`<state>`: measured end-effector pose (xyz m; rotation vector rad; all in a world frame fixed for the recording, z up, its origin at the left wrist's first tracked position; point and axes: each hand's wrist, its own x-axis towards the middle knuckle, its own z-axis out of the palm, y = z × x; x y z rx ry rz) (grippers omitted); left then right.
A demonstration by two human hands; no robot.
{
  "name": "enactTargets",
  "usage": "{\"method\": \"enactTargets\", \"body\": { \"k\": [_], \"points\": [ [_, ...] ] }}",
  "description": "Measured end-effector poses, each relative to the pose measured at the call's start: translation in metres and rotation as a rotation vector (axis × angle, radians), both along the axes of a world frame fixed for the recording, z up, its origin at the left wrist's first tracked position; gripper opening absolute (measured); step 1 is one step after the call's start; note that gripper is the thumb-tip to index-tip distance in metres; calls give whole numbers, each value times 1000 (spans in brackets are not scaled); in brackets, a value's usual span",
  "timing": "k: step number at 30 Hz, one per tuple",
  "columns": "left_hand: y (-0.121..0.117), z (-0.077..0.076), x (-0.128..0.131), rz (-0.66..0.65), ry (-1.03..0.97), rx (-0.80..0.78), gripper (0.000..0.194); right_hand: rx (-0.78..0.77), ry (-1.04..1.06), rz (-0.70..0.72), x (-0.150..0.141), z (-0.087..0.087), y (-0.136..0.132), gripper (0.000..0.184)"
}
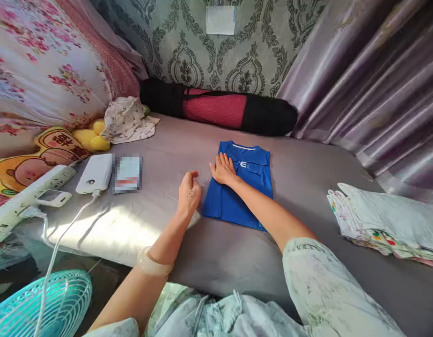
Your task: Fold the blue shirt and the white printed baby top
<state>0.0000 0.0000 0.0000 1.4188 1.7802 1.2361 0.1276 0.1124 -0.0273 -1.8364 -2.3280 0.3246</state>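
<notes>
A blue T-shirt (246, 196), folded into a neat rectangle with its collar away from me, lies on the grey bed sheet. White lettering shows on its chest. My right hand (223, 169) rests flat on the shirt's upper left part, fingers stretched out, and that forearm crosses over the cloth. Just left of the shirt is my left hand (190, 191), its fingers curled in and no object visible in them. A pale bangle (153, 263) sits on the left forearm.
Folded pale cloths (385, 220) lie at the right. On the left are a power bank (95, 173), a power strip (33, 201), a blurred packet (127, 174), cushions (51, 154) and a crumpled cloth (128, 119). A black-and-red bag (216, 108) lines the wall; a turquoise fan (58, 304) stands below.
</notes>
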Motion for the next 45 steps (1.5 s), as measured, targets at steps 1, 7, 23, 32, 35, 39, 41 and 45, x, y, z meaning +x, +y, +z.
{"method": "enactTargets", "body": {
  "k": [1,7,23,32,35,39,41,45],
  "points": [
    [0,0,0,5,2,0,33,14,-5,-10,-1,4,-5,66],
    [0,-2,-2,3,-6,27,32,-8,8,102,-9,21,-65,67],
    [2,-15,-2,-136,56,30,32,-116,171,173,-8,18,-106,64],
    [-12,-11,8,-486,499,152,17,47,193,21,104,30,-136,55],
    [-13,-9,10,-551,578,107,11,157,190,-43,142,24,-149,36],
    [-16,-6,12,-619,608,55,12,206,200,-42,155,19,-169,15],
    [-19,-3,12,-638,629,57,16,200,204,-16,151,20,-179,20],
    [-29,3,10,-744,652,94,28,190,120,56,142,26,-200,23]
  ]
}}
